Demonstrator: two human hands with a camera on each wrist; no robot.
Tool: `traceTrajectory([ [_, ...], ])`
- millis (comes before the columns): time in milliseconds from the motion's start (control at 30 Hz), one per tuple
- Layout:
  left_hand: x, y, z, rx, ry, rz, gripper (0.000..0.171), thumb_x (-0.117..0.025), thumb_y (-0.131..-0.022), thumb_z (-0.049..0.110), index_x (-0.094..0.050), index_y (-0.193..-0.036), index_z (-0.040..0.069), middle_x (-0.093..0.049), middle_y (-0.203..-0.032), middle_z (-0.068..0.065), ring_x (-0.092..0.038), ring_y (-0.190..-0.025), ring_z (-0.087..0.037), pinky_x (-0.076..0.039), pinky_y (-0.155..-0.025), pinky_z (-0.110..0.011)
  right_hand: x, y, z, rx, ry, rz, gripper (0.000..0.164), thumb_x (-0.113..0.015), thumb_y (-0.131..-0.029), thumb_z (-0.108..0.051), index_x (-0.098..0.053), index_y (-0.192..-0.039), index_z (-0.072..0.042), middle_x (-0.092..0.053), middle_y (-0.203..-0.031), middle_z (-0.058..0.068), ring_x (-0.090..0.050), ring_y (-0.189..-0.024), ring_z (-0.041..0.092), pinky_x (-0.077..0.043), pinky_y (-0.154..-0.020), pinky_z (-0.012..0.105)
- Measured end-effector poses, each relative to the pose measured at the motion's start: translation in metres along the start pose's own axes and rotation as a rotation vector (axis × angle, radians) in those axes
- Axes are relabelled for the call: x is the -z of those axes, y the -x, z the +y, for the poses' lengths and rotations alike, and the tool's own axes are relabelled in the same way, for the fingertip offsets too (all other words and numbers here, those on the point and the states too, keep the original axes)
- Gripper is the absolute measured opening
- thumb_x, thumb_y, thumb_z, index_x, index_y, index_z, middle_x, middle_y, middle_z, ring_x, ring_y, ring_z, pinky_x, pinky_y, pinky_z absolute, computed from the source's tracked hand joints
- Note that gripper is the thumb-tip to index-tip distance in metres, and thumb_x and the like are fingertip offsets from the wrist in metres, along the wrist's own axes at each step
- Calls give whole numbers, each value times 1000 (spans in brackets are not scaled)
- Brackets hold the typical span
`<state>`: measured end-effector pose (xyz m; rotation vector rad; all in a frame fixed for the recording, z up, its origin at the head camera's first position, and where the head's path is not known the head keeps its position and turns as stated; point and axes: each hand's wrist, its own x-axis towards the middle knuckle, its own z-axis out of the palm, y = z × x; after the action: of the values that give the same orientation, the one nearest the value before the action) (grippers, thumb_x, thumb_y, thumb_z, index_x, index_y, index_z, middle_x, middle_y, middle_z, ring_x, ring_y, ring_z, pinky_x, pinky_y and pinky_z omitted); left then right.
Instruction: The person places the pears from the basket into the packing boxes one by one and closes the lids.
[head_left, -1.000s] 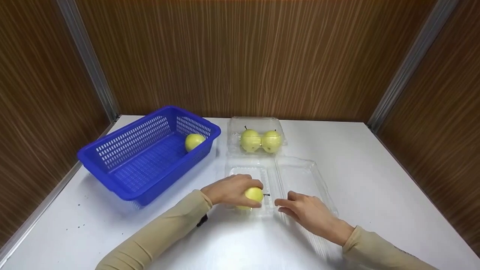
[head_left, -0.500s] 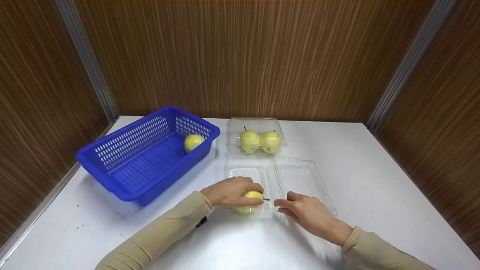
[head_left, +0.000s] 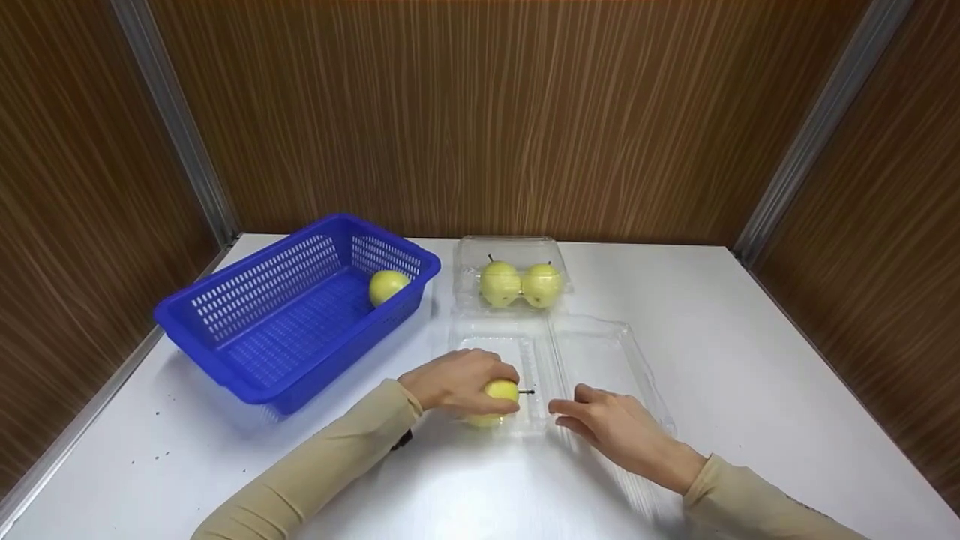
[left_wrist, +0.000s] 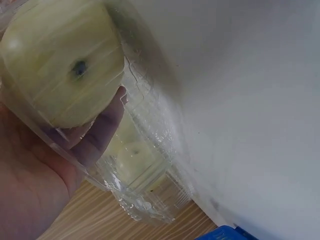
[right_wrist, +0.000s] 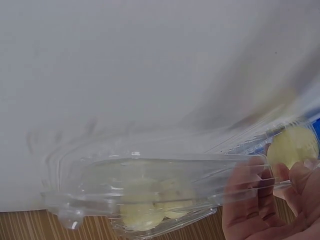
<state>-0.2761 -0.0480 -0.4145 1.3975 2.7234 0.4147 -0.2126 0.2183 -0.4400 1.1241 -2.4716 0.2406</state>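
At the far left of the bench (head_left: 765, 375) sits a blue slotted plastic basket (head_left: 349, 345), with a single yellow pear (head_left: 388, 287) by its right wall; that fruit appears to be the only one left unpacked. Next comes the left hand (head_left: 461, 381), its fingers and thumb curled round a second pear (head_left: 501, 391), which lies on its side, stem pointing right, in the near part of a clear clamshell tray (head_left: 491, 343). The tray's far part holds no fruit, so this pack looks about half filled. Straight behind it stands a lidded clamshell (head_left: 517, 246) with two pears (head_left: 500, 283) side by side, a pack that seems finished. Furthest right, the right hand (head_left: 622, 424) has its bent fingers at the hinge between tray and lid (head_left: 600, 352); whether they pinch the plastic or merely rest there I cannot tell. The lid lies spread out on the bench, so closing this pack seems not yet done.
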Motion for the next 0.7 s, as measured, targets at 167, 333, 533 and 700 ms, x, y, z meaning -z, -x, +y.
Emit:
traceTrajectory([
  [167, 0, -2, -1, 25, -13, 4, 46, -53, -89, 60, -69, -109, 22, -67, -95, 5, -59, -83, -9, -48, -72, -27, 0, 0, 1, 4, 1, 0, 19, -73, -87, -16, -71, -105, -23, -48, -71, -8, -35, -55, -1, -35, -47, 15],
  [333, 2, -3, -1, 47, -15, 7, 53, -52, -89, 64, -70, -112, 20, -68, -98, 4, -61, -86, -10, -51, -78, -29, 0, -1, 1, 11, 8, 6, 19, -73, -86, -16, -71, -104, -23, -48, -70, -8, -36, -55, -1, -35, -47, 16],
  [533, 6, -3, 0, 67, -22, 2, 57, -52, -90, 64, -69, -117, 17, -69, -104, 1, -63, -92, -13, -51, -84, -32, 1, -2, 1, 9, 7, 4, 18, -73, -87, -16, -71, -103, -23, -47, -70, -8, -36, -55, 0, -35, -47, 17],
  [700, 10, -3, 2, 85, -16, 13, 64, -49, -90, 67, -67, -122, 15, -68, -108, -1, -62, -94, -14, -51, -87, -33, 2, -2, 0, 9, 6, -5, 19, -73, -87, -15, -71, -103, -23, -47, -70, -8, -35, -55, -1, -35, -47, 16],
])
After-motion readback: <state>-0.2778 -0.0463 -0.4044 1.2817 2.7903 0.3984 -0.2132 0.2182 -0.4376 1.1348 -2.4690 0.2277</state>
